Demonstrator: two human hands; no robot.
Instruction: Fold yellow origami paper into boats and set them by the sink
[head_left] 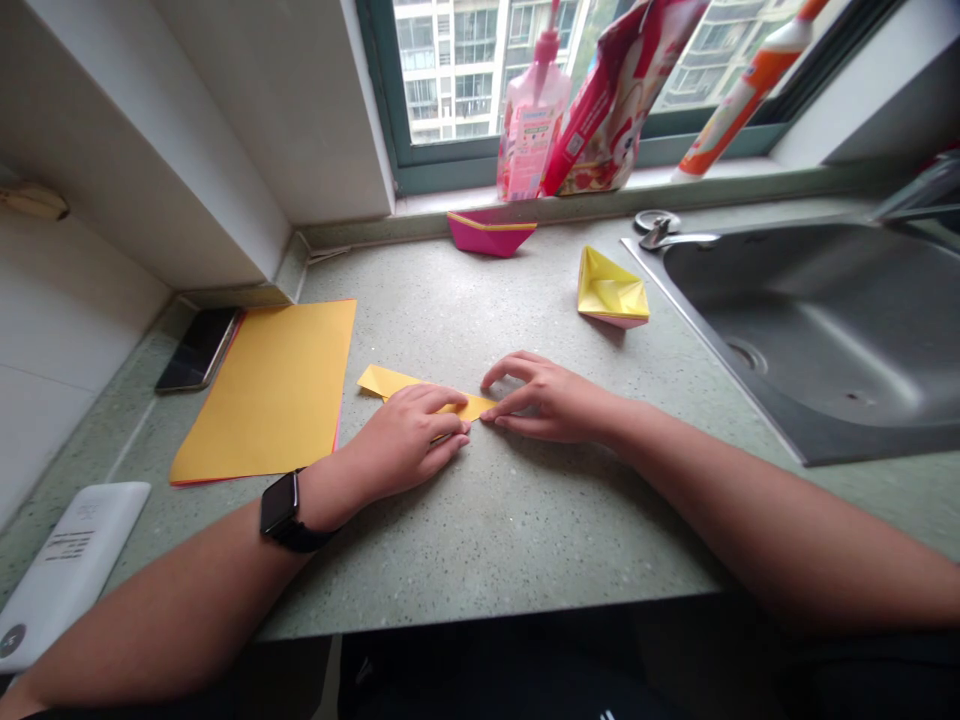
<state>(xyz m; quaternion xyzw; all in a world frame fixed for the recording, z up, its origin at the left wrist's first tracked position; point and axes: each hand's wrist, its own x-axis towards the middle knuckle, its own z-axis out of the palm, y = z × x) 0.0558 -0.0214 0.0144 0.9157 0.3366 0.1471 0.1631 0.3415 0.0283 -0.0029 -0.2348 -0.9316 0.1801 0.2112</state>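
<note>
A folded strip of yellow-orange paper (pixel 379 381) lies on the counter in front of me, with pointed ends. My left hand (pixel 416 435), a black watch on its wrist, lies over the middle of the strip, its fingers gripping the paper and hiding part of it. At the strip's right tip, my right hand (pixel 536 400) has its thumb and a finger closed on the point, while another finger arches above. Beyond the hands stand two folded paper boats: a magenta boat (pixel 491 238) with a yellow edge, and a yellow boat (pixel 611 292) with a pink underside.
A stack of coloured paper sheets (pixel 274 390) lies left, beside a dark phone (pixel 199 348). A white power bank (pixel 71 560) is nearer me. To the right is a steel sink (pixel 780 420). A pink pump bottle (pixel 531 130) and a red bag (pixel 607 110) stand by the window.
</note>
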